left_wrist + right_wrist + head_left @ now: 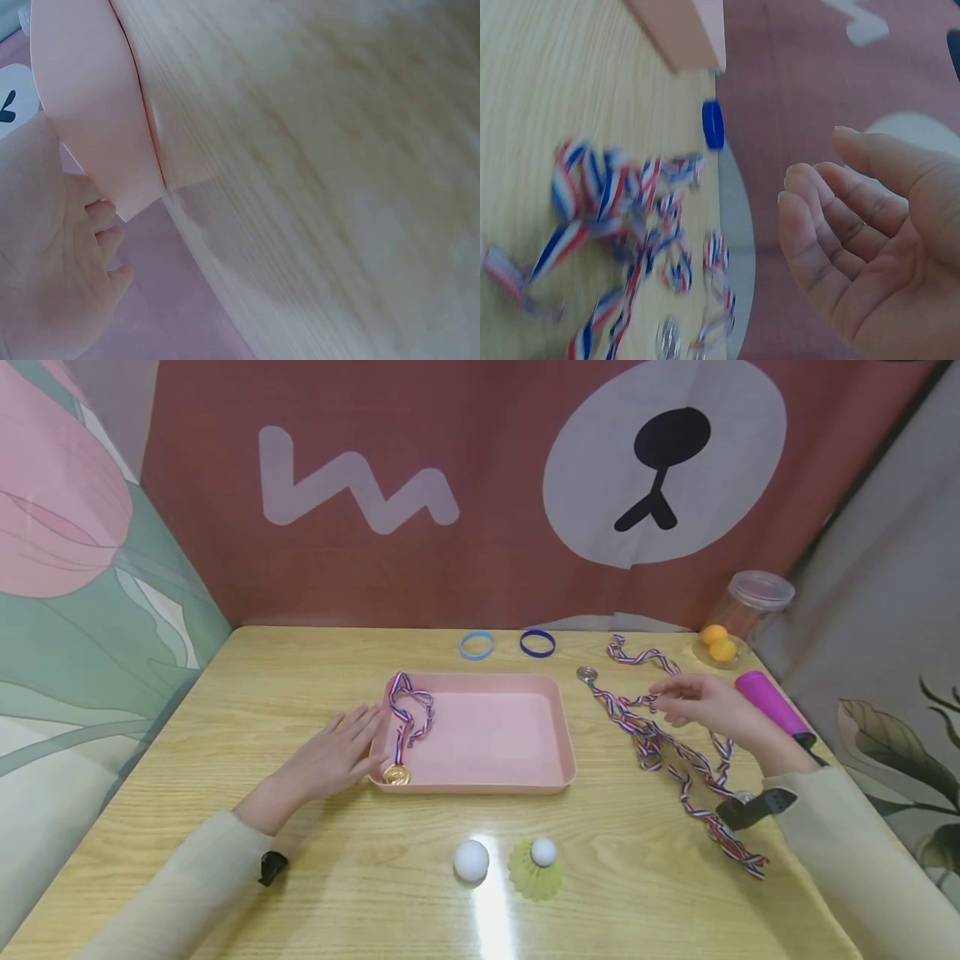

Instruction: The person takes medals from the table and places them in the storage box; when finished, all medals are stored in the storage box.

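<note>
Bright, even overhead light fills the scene, throwing a white glare streak on the table [491,902] near its front edge beside the white ball [471,860]. Shadows are soft. The head view bends at its edges; both wrist views are blurred, the striped ribbons [622,225] smeared.

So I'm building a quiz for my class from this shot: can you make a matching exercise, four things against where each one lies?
Things:
1. gold medal
2. white ball
3. orange balls
4. blue rings

Places:
A. in the clear jar
B. behind the tray
C. beside the shuttlecock
D. in the tray's front left corner

Pairs: 1-D, 2-C, 3-A, 4-B
</note>
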A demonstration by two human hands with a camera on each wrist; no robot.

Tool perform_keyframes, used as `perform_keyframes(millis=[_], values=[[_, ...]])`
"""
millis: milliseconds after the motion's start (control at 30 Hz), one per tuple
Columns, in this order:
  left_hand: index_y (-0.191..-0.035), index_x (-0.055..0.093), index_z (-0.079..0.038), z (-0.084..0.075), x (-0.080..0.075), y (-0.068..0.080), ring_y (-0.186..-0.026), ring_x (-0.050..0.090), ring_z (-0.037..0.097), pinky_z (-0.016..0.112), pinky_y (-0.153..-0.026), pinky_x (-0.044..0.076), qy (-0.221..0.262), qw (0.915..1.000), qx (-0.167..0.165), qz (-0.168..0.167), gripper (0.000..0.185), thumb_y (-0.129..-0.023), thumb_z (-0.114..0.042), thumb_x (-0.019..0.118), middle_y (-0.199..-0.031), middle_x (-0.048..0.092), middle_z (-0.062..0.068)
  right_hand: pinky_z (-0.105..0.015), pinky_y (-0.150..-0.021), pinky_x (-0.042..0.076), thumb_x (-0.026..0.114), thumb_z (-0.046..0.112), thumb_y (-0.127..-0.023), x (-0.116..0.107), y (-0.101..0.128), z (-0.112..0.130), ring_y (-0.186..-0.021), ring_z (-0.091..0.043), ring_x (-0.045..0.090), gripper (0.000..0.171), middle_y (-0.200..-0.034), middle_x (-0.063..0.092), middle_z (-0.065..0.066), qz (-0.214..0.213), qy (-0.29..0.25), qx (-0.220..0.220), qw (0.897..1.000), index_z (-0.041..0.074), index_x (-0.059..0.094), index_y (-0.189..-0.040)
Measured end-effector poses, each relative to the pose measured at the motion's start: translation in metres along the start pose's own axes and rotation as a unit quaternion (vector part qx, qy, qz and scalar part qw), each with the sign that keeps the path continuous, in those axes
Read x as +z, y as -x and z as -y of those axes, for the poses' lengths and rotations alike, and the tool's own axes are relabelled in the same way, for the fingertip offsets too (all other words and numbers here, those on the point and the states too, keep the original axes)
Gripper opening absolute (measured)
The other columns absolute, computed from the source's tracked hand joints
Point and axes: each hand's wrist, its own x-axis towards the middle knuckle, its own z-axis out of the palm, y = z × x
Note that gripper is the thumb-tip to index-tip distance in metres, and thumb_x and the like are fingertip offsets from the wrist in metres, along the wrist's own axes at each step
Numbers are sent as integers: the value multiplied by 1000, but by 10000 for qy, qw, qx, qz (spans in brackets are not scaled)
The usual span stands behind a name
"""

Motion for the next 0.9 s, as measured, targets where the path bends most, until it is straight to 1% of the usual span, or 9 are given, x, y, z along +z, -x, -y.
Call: perform_keyframes(millis=[100,267,433,567,633,767,800,900], values=[[-143,23,5,0,1,0,-134,18,37,52,-108,13,-2,10000,1,-26,64,-97,-36,42,-149,19,19,-34,-69,54,56,22,-93,-8,13,-14,-75,-20,62,41,-98,63,-16,-114,186,153,9996,-9,51,-119],[-142,24,6,0,1,-1,-133,20,38,52,-108,14,-67,9999,58,-85,64,-97,-35,44,-148,20,20,-35,-65,54,57,22,-93,-16,33,-35,-73,-25,60,40,-92,63,-15,-217,337,454,9982,-10,52,-116],[-141,25,7,-1,-1,0,-133,21,38,53,-107,16,-68,9999,74,-130,63,-97,-33,45,-147,22,21,-32,-63,54,58,20,-92,-19,51,-52,-71,-20,59,40,-90,61,-15,-82,503,701,9962,-13,52,-113],[-141,26,7,-1,-1,0,-133,21,39,54,-107,16,-57,9998,90,-151,63,-97,-33,45,-147,22,21,-31,-61,53,59,17,-90,-19,62,-64,-69,-18,57,34,-87,60,-12,109,657,812,9945,-11,55,-109],[-141,25,7,-1,-1,0,-133,21,39,54,-107,16,-66,9998,104,-142,63,-97,-33,45,-147,22,21,-30,-60,52,60,16,-90,-19,67,-69,-68,-15,55,31,-86,59,-10,219,753,797,9937,-10,57,-107],[-142,24,7,0,0,-1,-133,20,38,53,-107,16,-69,9999,98,-100,64,-97,-34,44,-147,21,20,-27,-54,50,61,11,-88,-15,76,-82,-65,-10,53,26,-89,57,-9,398,895,434,9942,-9,58,-103],[-142,24,7,0,0,-1,-133,20,38,53,-107,16,-77,9999,89,-85,64,-97,-34,44,-148,21,20,-27,-53,49,62,10,-87,-14,78,-85,-65,-9,52,25,-89,57,-9,457,860,381,9945,-9,57,-103],[-142,24,7,-1,-1,0,-133,20,38,53,-107,16,-65,9999,76,-65,64,-97,-35,43,-147,21,20,-26,-54,48,65,8,-84,-12,81,-94,-67,-8,51,23,-90,55,-9,605,920,226,9937,-8,57,-99]])
